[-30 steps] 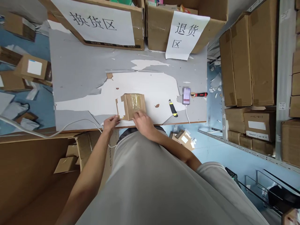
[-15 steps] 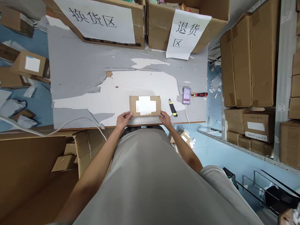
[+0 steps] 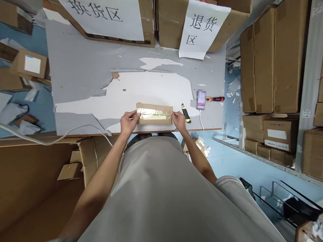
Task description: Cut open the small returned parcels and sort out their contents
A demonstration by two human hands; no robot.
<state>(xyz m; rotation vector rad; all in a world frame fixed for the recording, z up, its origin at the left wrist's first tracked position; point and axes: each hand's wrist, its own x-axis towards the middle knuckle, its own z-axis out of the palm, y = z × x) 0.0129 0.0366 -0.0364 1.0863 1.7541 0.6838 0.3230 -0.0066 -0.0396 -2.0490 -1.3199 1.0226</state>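
A small cardboard box (image 3: 154,114) is held between both hands at the front edge of the worktable (image 3: 80,67). Shiny clear tape runs along the side of it that faces up. My left hand (image 3: 129,122) pinches its left end, and my right hand (image 3: 179,120) grips the right end. Just right of the box lies a black and yellow utility knife (image 3: 186,113). Farther right is a phone (image 3: 201,99) with a lit screen and a white cable, beside a red and black handled tool (image 3: 217,99) whose tip is partly hidden.
Two large open cartons with paper signs (image 3: 106,16) (image 3: 202,28) stand along the table's back. Shelves of brown boxes (image 3: 286,64) rise at the right. A big open carton (image 3: 37,188) sits at lower left, with a white cable (image 3: 83,127) crossing near it. Boxes and scraps litter the left floor.
The box has been turned over: its white-labelled face was up before, and a taped face is up now. Both hands have shifted slightly up its ends.
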